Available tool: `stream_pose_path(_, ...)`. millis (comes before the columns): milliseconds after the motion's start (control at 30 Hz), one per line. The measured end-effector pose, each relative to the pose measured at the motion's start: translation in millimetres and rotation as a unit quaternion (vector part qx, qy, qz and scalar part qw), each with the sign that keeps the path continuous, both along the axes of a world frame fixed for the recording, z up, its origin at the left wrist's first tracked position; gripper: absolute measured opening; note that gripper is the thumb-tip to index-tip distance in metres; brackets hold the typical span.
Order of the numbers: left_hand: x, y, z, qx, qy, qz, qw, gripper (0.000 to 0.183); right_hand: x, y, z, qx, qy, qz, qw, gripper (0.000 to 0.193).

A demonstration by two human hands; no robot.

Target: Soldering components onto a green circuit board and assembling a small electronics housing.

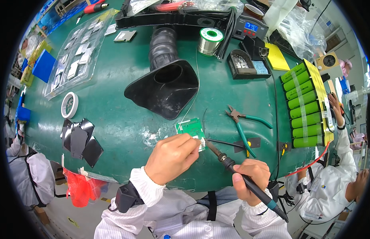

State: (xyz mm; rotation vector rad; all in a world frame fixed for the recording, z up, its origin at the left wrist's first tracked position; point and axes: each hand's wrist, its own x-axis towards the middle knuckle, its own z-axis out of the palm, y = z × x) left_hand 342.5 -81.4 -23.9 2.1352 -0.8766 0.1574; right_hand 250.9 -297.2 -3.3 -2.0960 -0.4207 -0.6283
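Observation:
Beneath the fingers of my left hand (169,157) lies a green circuit board (191,126) on the bench. Those fingers are pinched together at the board's near edge, where a thin solder wire (189,108) runs down from its spool (210,40) into them; the fingers hide its end. My right hand (252,179) is wrapped round the black handle of a soldering iron (254,187). The iron's tip meets the board's right edge, close to my left fingertips. A black cable (224,142) with a yellow connector (248,148) reaches the board from the right.
Beyond the board stands a black fume hood (163,89). Green-handled cutters (241,123) lie right of it. Farther right are a green battery pack (306,105), a tip-cleaning tray (248,65) and a soldering station (250,28). At left sit a tape roll (69,105), black sheets (82,140) and a clear tray (79,51).

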Motion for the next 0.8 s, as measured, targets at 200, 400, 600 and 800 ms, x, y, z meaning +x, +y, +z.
stream_pose_path(200, 2, 1, -4, -0.030, -0.035, 0.004, 0.999, 0.015, 0, 1, 1, -0.002, 0.004, 0.006, 1.000, 0.013)
stream_pose_path(400, 2, 1, -1, -0.066, 0.038, 0.014, 0.997, 0.018, 0, 0, 0, 0.000, 0.007, 0.005, 1.000, 0.013)
stream_pose_path(600, 8, -1, -4, -0.101, -0.009, -0.010, 0.995, 0.016, 1, 0, 0, -0.014, -0.010, 0.004, 1.000, 0.018)
stream_pose_path(800, 11, 10, -3, -0.033, -0.101, -0.052, 0.993, 0.019, 0, 0, 1, -0.012, 0.004, 0.002, 1.000, 0.020)
